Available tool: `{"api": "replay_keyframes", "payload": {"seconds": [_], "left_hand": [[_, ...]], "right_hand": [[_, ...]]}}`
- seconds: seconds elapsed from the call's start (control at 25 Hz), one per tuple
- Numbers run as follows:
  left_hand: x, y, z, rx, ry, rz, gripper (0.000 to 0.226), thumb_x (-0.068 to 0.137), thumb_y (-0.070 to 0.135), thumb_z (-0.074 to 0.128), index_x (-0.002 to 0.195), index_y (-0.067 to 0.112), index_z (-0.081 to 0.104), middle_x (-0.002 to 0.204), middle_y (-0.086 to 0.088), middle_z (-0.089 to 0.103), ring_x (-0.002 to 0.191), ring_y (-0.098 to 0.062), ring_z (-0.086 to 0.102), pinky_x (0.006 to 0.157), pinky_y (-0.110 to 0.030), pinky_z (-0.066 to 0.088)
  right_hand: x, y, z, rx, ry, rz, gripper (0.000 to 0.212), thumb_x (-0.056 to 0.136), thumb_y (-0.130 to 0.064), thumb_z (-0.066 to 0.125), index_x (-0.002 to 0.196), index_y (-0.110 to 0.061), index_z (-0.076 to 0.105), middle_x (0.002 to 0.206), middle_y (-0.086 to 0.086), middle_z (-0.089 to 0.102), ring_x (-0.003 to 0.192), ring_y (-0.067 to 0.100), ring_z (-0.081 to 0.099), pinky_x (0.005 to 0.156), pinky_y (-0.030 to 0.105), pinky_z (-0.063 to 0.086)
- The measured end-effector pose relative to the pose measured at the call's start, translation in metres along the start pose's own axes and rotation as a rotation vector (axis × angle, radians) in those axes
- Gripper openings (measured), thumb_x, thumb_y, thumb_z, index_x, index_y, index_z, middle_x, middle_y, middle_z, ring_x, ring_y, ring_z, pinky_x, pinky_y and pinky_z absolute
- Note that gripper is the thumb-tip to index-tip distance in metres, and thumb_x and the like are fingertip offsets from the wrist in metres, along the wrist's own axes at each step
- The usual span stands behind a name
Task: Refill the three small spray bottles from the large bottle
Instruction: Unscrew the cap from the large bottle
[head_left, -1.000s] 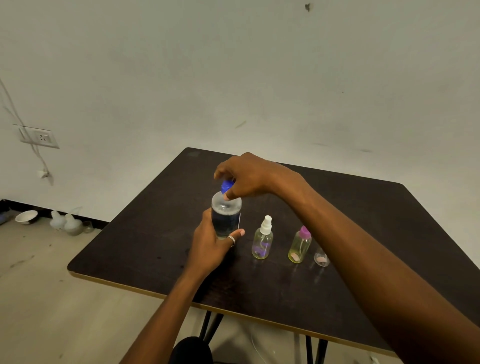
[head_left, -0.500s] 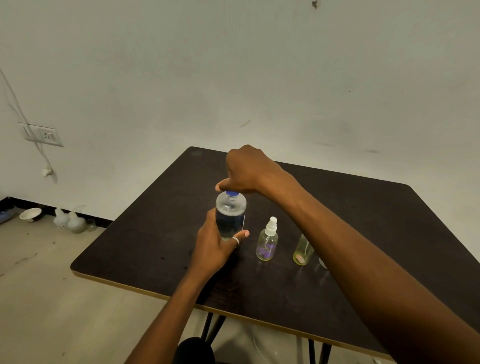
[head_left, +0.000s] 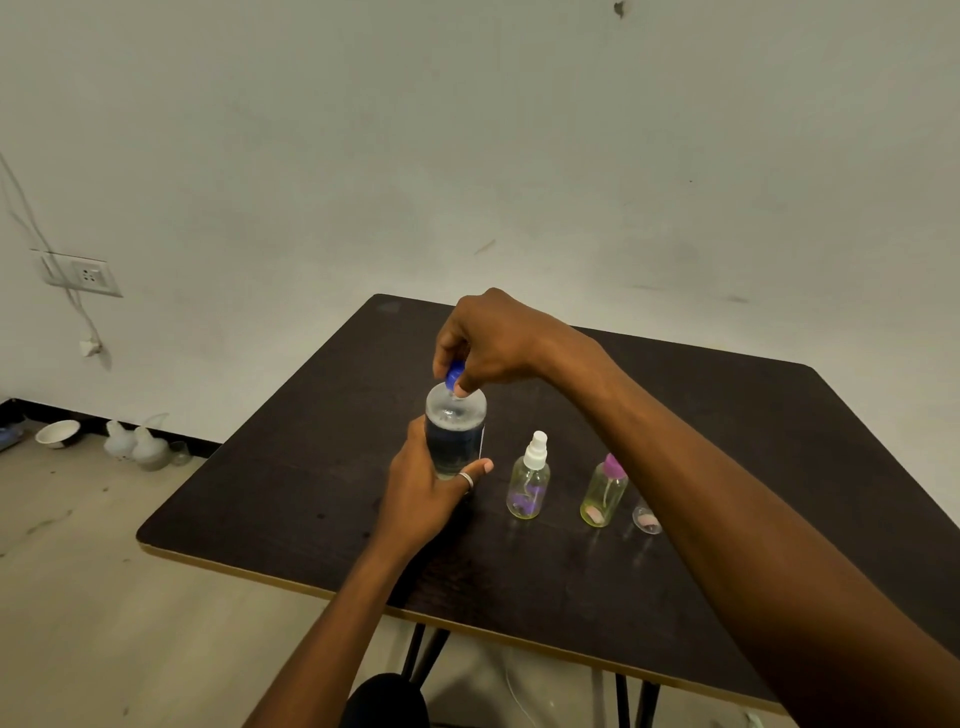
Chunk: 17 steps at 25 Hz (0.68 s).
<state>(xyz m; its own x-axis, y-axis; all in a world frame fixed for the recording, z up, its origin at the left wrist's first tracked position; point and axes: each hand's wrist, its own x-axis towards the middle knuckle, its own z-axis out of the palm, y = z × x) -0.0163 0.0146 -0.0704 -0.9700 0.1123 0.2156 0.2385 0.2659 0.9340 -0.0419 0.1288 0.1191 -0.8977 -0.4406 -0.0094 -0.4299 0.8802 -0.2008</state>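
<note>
- My left hand (head_left: 423, 501): wrapped around the lower body of the large bottle (head_left: 455, 434), a ring (head_left: 467, 479) on one finger; the bottle stands upright on the desk (head_left: 291, 499).
- My right hand (head_left: 493, 343): reaching over from the right, fingertips pinched closed on the blue cap (head_left: 455, 374) at the bottle's neck; the cap sits tilted at the mouth, and I cannot tell whether it is free of the thread.
- Large bottle: clear, rounded shoulder, dark through the middle, placed left of centre on the desk.
- First small spray bottle (head_left: 528, 483): just right of the large bottle, apart from it, upright, white spray top, yellowish clear body with something purple at the bottom.
- Second small spray bottle (head_left: 603, 493): further right, upright, pink-purple top, yellowish clear body, a pale pinkish patch low down.
- Third small bottle (head_left: 646, 521): just right of the second, mostly hidden behind my right forearm; only a clear, pinkish lower part shows.
- Desk: dark top, pale edge band, dark legs beneath the near edge.
- Floor at far left, by the wall: white bowl (head_left: 58, 433), two pale containers (head_left: 136, 445) beside it.
- Wall, left: socket plate (head_left: 83, 274) with a cable hanging below.
</note>
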Motion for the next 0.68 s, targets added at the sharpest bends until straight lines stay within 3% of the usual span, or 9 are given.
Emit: {"api": "replay_keyframes", "payload": {"seconds": [0.12, 0.24, 0.32, 0.44, 0.56, 0.68], "left_hand": [[-0.002, 0.001, 0.000, -0.002, 0.012, 0.006, 0.076, 0.074, 0.041, 0.083, 0.136, 0.027, 0.041, 0.126, 0.014, 0.056, 0.105, 0.003, 0.057, 0.076, -0.006, 0.043], [-0.003, 0.003, -0.001, 0.007, 0.021, 0.018, 0.073, 0.074, 0.039, 0.083, 0.133, 0.027, 0.042, 0.122, 0.016, 0.056, 0.101, 0.012, 0.055, 0.073, -0.004, 0.044], [-0.004, 0.003, -0.001, 0.011, 0.033, 0.034, 0.072, 0.075, 0.039, 0.083, 0.133, 0.024, 0.044, 0.122, 0.014, 0.059, 0.103, 0.008, 0.058, 0.074, -0.004, 0.046], [-0.003, 0.002, -0.001, 0.019, 0.030, 0.039, 0.075, 0.074, 0.041, 0.083, 0.136, 0.023, 0.043, 0.125, 0.012, 0.059, 0.106, 0.000, 0.060, 0.077, -0.007, 0.046], [-0.002, 0.000, -0.001, 0.015, 0.024, 0.041, 0.076, 0.074, 0.041, 0.083, 0.136, 0.025, 0.042, 0.126, 0.013, 0.058, 0.106, 0.004, 0.058, 0.075, -0.003, 0.046], [-0.002, 0.003, -0.001, 0.005, 0.010, 0.028, 0.078, 0.075, 0.040, 0.082, 0.138, 0.024, 0.040, 0.127, 0.014, 0.055, 0.110, -0.001, 0.056, 0.076, -0.005, 0.043]], "right_hand": [[0.001, -0.003, 0.000, -0.035, 0.051, 0.041, 0.037, 0.075, -0.043, 0.078, 0.099, -0.015, 0.072, 0.091, -0.003, 0.069, 0.082, 0.012, 0.064, 0.075, 0.025, 0.051], [0.002, -0.008, 0.006, -0.162, 0.172, 0.125, 0.050, 0.078, -0.063, 0.064, 0.067, -0.015, 0.061, 0.066, -0.001, 0.061, 0.063, 0.013, 0.057, 0.067, 0.029, 0.052], [0.000, -0.011, 0.010, -0.231, 0.215, 0.175, 0.052, 0.081, -0.058, 0.064, 0.056, -0.017, 0.044, 0.058, -0.001, 0.047, 0.055, 0.013, 0.047, 0.060, 0.030, 0.044], [-0.002, -0.015, 0.013, -0.244, 0.201, 0.172, 0.049, 0.084, -0.044, 0.069, 0.057, -0.018, 0.037, 0.060, -0.001, 0.043, 0.055, 0.013, 0.044, 0.059, 0.029, 0.037], [-0.001, -0.014, 0.015, -0.206, 0.140, 0.115, 0.034, 0.084, -0.033, 0.072, 0.063, -0.014, 0.053, 0.069, 0.002, 0.056, 0.061, 0.016, 0.054, 0.060, 0.027, 0.039], [-0.001, -0.009, 0.011, -0.092, 0.072, 0.068, 0.009, 0.081, -0.015, 0.073, 0.088, -0.011, 0.072, 0.089, 0.001, 0.069, 0.079, 0.017, 0.064, 0.070, 0.026, 0.051]]}}
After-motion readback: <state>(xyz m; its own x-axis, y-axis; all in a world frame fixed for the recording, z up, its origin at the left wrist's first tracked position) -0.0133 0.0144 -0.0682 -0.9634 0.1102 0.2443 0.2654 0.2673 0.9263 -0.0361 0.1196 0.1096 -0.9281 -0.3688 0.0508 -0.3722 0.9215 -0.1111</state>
